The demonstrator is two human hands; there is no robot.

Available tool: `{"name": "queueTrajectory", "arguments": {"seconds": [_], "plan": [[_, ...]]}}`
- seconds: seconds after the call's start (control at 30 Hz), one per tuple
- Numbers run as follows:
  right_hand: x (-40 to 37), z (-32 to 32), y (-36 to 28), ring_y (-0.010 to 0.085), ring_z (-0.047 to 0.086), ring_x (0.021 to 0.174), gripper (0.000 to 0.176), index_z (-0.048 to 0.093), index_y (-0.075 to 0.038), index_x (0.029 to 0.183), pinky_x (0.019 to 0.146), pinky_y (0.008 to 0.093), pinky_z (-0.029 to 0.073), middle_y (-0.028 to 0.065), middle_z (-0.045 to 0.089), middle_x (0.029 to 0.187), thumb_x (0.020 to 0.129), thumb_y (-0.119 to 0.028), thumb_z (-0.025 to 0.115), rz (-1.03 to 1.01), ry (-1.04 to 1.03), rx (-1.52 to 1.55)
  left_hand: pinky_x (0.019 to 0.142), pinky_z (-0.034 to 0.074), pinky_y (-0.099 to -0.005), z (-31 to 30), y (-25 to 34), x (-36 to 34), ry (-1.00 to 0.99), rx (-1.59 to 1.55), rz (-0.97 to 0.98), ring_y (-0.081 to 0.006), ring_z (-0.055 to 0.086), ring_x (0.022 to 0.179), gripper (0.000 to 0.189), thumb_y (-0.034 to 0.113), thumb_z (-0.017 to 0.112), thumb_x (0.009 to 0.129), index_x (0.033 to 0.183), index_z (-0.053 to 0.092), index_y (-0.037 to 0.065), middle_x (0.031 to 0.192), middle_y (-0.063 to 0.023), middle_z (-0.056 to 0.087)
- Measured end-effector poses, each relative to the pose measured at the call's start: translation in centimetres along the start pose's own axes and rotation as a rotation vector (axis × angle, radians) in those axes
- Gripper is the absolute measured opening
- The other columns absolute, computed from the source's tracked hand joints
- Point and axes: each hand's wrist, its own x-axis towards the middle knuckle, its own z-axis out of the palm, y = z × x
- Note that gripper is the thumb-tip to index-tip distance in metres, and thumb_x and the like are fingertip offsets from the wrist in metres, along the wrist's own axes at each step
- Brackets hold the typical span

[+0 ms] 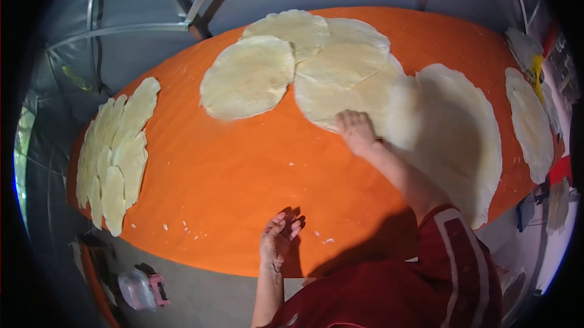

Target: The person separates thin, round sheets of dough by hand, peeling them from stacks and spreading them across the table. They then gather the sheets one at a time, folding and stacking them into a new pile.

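Note:
Thin, round, pale sheets lie on an orange tabletop [231,176]. My right hand [358,133] reaches over the front edge of an overlapping sheet [340,97] in the middle; its fingertips touch or hover over that edge, and whether they grip it cannot be told. Just right of it is a large whitish sheet [450,133], partly in shadow. My left hand [281,237] is near the table's front edge, palm turned up, fingers slightly curled and apart, with nothing in it. A single round sheet [246,79] lies left of the middle group.
Several overlapping smaller sheets [112,158] cover the table's left end. Another sheet [528,124] lies at the right end, beside plastic bags and a yellow item [538,69]. Metal frame bars [121,29] run behind the table. A pink and clear container [143,288] stands on the floor.

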Motion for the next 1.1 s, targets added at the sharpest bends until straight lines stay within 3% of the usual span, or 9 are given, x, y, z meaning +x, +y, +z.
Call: {"name": "queueTrajectory", "arguments": {"seconds": [0.13,0.23,0.3,0.37,0.43,0.57,0.7,0.83,1.1], "plan": [[2.8,-2.8,2.4,0.0268,0.055,0.058,0.012,0.055,-0.002,0.070,0.057,0.0343,0.044,0.0126,0.055,0.060,0.060,-0.005,0.051,0.046,-0.118,0.243,0.075,0.048,-0.0366,-5.2,2.4,-1.2,-0.012,-0.124,-0.001,-0.0287,0.056,0.087,0.025,0.006,0.050,0.078,0.102,0.048,-0.001,0.098,-0.0172,0.054],[4.3,-7.1,0.9,0.0296,0.053,0.053,0.009,0.055,-0.002,0.066,0.054,0.0380,0.043,0.0138,0.052,0.054,0.059,-0.003,0.050,-0.160,0.070,0.366,0.077,0.047,-0.0367,-4.3,4.5,-0.5,-0.056,-0.078,-0.046,-0.0297,0.055,0.090,0.028,0.009,0.051,0.079,0.106,0.046,-0.001,0.100,-0.0174,0.054],[3.2,-10.6,-3.8,0.0298,0.052,0.054,0.004,0.053,-0.003,0.062,0.054,0.0399,0.042,0.0134,0.052,0.054,0.061,-0.005,0.051,-0.126,-0.204,0.403,0.076,0.048,-0.0372,-2.5,5.9,0.9,-0.178,-0.074,-0.057,-0.0298,0.055,0.090,0.032,0.012,0.051,0.081,0.109,0.043,0.000,0.100,-0.0170,0.054],[0.2,-13.2,-8.1,0.0315,0.051,0.051,0.006,0.053,-0.003,0.066,0.053,0.0399,0.043,0.0121,0.050,0.051,0.065,-0.008,0.051,-0.351,-0.101,0.559,0.076,0.048,-0.0375,-0.7,6.5,2.9,-0.229,-0.095,-0.061,-0.0291,0.056,0.089,0.030,0.010,0.051,0.081,0.108,0.044,0.000,0.099,-0.0166,0.054],[-2.2,-14.3,-11.4,0.0312,0.053,0.064,0.018,0.051,-0.001,0.073,0.059,0.0389,0.043,0.0154,0.055,0.067,0.070,-0.018,0.054,-0.294,-0.561,0.721,0.077,0.047,-0.0376,-0.4,6.9,5.4,-0.314,-0.017,-0.085,-0.0270,0.055,0.089,0.030,0.006,0.051,0.079,0.107,0.043,0.000,0.099,-0.0157,0.053],[-3.7,-13.6,-12.3,0.0268,0.042,0.106,0.060,0.046,0.003,0.105,0.087,0.0340,0.036,0.0188,0.042,0.115,0.064,-0.038,0.065,-0.073,-0.764,0.992,0.080,0.045,-0.0396,-0.5,7.4,6.8,-0.350,0.083,-0.092,-0.0255,0.052,0.094,0.035,-0.002,0.054,0.075,0.107,0.039,0.000,0.103,-0.0164,0.050],[-3.9,-13.6,-12.0,0.0238,0.045,0.104,0.076,0.040,0.001,0.116,0.086,0.0330,0.038,0.0149,0.045,0.114,0.056,-0.032,0.073,0.327,-0.667,1.421,0.077,0.045,-0.0300,-1.1,7.2,7.3,-0.441,-0.040,-0.101,-0.0204,0.052,0.091,0.043,-0.007,0.054,0.068,0.108,0.041,0.000,0.101,-0.0116,0.051],[-4.8,-13.4,-12.8,0.0239,0.047,0.102,0.077,0.040,0.001,0.115,0.083,0.0324,0.041,0.0145,0.046,0.112,0.055,-0.033,0.074,0.270,-0.529,1.274,0.077,0.044,-0.0265,0.2,7.7,7.5,-0.666,-0.191,-0.147,-0.0173,0.052,0.089,0.052,-0.011,0.053,0.065,0.114,0.037,-0.002,0.101,-0.0108,0.051],[-4.6,-14.3,-13.0,0.0222,0.054,0.090,0.064,0.045,-0.001,0.107,0.074,0.0307,0.045,0.0115,0.053,0.100,0.056,-0.026,0.074,0.373,-0.370,1.458,0.077,0.045,-0.0276,0.3,6.5,7.6,-0.499,-0.108,-0.120,-0.0162,0.053,0.086,0.035,-0.006,0.058,0.068,0.100,0.047,0.000,0.092,-0.0090,0.054]]}}
